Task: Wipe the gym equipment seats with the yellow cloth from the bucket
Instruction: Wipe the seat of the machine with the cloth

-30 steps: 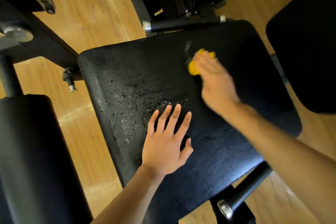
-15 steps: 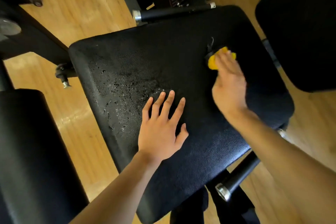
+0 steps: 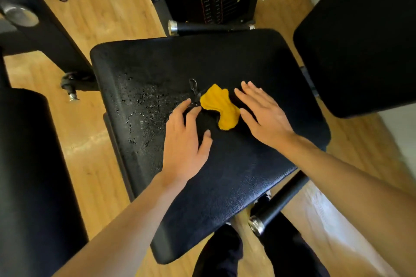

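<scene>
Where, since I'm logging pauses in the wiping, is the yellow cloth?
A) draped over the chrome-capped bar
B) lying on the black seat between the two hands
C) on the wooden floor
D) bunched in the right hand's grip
B: the yellow cloth lies on the black seat between the left hand and the right hand, both with straight fingers and neither closing a grip round it.

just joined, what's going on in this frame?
A person is wiping a black padded gym seat. The yellow cloth lies crumpled on the middle of the seat, gripped by neither hand. The left hand rests flat on the seat just left of it; the right hand is open at its right edge. Water droplets cover the seat's left part, so that area looks not yet wiped.
</scene>
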`<act>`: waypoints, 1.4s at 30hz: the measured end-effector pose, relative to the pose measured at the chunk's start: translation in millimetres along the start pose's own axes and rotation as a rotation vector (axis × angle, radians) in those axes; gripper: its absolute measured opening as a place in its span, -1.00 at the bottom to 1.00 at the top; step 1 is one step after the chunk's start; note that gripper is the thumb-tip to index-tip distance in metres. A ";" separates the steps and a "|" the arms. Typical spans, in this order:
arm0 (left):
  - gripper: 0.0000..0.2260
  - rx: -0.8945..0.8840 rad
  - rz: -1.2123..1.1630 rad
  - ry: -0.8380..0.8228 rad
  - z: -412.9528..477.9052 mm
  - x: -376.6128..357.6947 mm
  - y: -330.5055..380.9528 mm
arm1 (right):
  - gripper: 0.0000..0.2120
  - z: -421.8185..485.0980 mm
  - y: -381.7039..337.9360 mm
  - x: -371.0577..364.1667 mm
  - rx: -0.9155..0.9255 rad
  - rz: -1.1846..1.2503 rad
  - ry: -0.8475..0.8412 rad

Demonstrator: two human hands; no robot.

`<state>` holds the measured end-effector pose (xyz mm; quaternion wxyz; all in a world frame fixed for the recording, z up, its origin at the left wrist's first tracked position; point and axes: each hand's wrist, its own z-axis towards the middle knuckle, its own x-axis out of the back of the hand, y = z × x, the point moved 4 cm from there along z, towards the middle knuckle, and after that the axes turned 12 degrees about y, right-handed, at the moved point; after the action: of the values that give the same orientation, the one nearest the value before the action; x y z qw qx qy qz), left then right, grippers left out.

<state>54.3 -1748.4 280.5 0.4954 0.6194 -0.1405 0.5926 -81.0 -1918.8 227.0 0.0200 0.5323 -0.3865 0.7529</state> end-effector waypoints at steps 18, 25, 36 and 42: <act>-0.32 0.039 0.436 -0.318 -53.7 -38.7 63.2 | -0.54 -7.8 20.7 -15.6 0.060 -0.059 0.119; -0.28 0.135 0.566 -0.250 58.2 -55.6 21.4 | -0.54 -6.6 22.2 -16.4 0.070 -0.057 0.137; -0.42 0.108 0.405 -0.299 -76.7 -17.3 58.9 | -0.53 -6.5 21.7 -15.2 0.045 -0.055 0.131; -0.43 0.034 0.440 -0.247 -37.7 -14.3 30.4 | -0.52 -6.4 19.6 -15.5 0.033 -0.077 0.094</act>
<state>5.0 -1739.1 274.3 0.3233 0.6499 -0.3214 0.6081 -88.0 -1922.7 202.5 0.0583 0.5110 -0.3517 0.7821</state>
